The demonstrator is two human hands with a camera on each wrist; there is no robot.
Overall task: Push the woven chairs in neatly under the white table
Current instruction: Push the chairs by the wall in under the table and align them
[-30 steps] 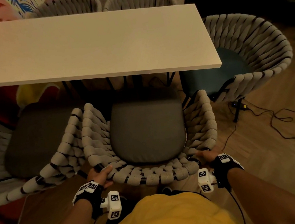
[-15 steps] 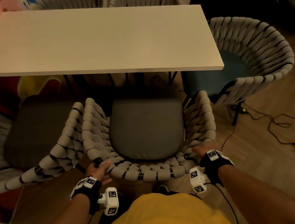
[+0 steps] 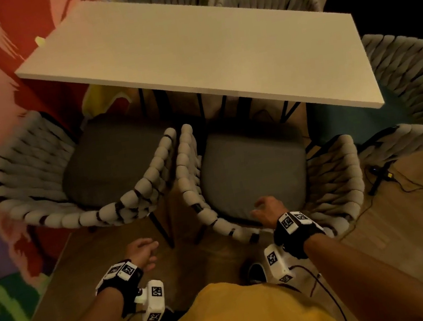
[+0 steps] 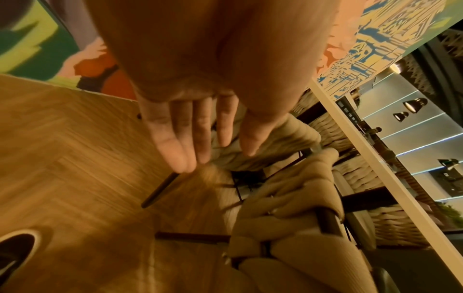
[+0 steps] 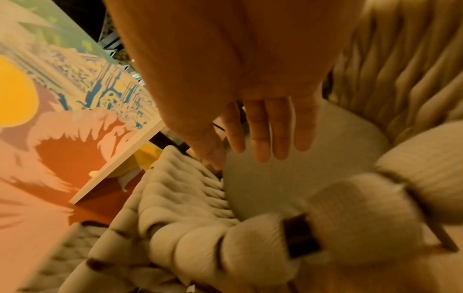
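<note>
From the head camera, your left hand (image 3: pixel 142 252) hangs free over the wooden floor (image 3: pixel 60 290), fingers loosely extended and holding nothing, just behind the gap between two woven chairs. Your right hand (image 3: pixel 267 211) hovers above the back rim of the near woven chair (image 3: pixel 189 185), fingers relaxed over its grey seat cushion (image 3: pixel 252 171), gripping nothing. That chair sits with its front edge at the near edge of the white table (image 3: pixel 204 60); the left woven chair (image 3: pixel 31 164) stands just beside it, their armrests almost touching. More woven chairs ring the far side and right end. From your left wrist, the hand (image 4: pixel 200 126) shows straight fingers close together, empty, with the chair's thick rope weave (image 4: pixel 295 198) and a dark chair leg (image 4: pixel 160 190) below them. From your right wrist, the hand (image 5: pixel 263 126) has fingers extended and slightly spread above the pale cushion (image 5: pixel 288 178), with the blurred woven rim (image 5: pixel 200 247) nearer the camera.
</note>
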